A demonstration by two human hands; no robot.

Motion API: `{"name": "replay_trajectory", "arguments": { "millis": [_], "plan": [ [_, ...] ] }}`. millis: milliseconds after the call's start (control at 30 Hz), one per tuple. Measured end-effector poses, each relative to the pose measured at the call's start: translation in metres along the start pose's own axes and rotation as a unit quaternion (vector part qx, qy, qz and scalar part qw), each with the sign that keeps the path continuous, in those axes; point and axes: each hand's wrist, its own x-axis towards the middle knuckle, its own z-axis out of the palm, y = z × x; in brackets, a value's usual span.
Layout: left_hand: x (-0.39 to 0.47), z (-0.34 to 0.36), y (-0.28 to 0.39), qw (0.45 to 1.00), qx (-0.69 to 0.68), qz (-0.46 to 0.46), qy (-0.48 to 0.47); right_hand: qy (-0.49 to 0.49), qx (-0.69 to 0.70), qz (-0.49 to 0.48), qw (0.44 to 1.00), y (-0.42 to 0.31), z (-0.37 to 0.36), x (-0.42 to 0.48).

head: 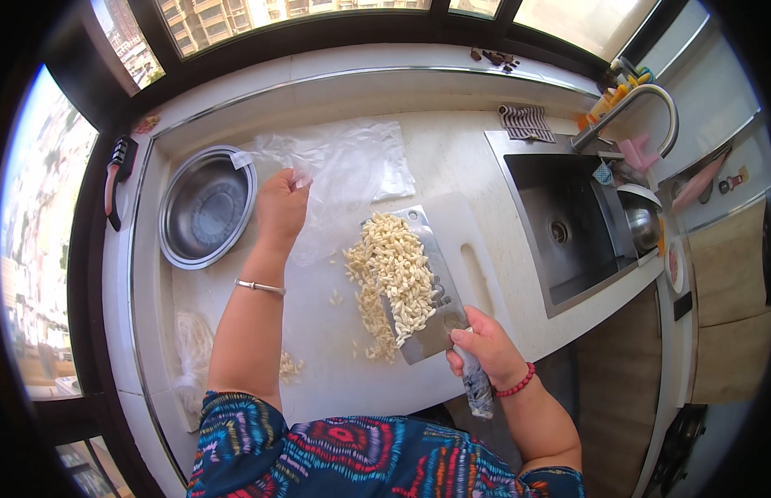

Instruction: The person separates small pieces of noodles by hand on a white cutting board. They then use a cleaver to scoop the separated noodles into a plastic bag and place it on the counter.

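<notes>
My right hand [488, 352] grips the wrapped handle of a cleaver [447, 299], whose broad blade carries a heap of small pale dough-like pieces [401, 274]. Under the blade lies a white cutting board [323, 348], with more of the pieces [373, 317] along the blade's left side and a few scattered further left. My left hand [282, 205] pinches a thin clear plastic bag [342, 162] that spreads over the back of the board and the counter. Left of that hand stands a wide steel basin [208, 208].
To the right is a steel sink [559, 230] with a curved faucet [665, 118]. A striped cloth [525, 122] lies behind it. A tied plastic bag of pale strands [192, 355] sits at the left, and a knife sharpener [119, 180] rests on the left ledge.
</notes>
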Motion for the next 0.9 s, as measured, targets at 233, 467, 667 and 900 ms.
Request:
{"name": "replay_trajectory", "arguments": {
  "millis": [233, 467, 667, 900],
  "plan": [
    [0.007, -0.013, -0.002, 0.991, -0.095, -0.081, -0.045, -0.053, -0.03, -0.007, 0.998, -0.021, 0.014, 0.049],
    [0.0, -0.019, -0.011, 0.978, -0.157, -0.114, -0.071, -0.03, -0.065, 0.015, 0.997, -0.032, 0.025, 0.1],
    [0.0, -0.018, -0.03, 0.973, -0.178, -0.124, -0.077, -0.015, -0.108, 0.066, 0.992, -0.038, 0.034, 0.131],
    [-0.004, -0.023, -0.031, 0.97, -0.2, -0.117, -0.071, -0.003, -0.158, 0.108, 0.982, -0.055, 0.051, 0.152]
  ]
}}
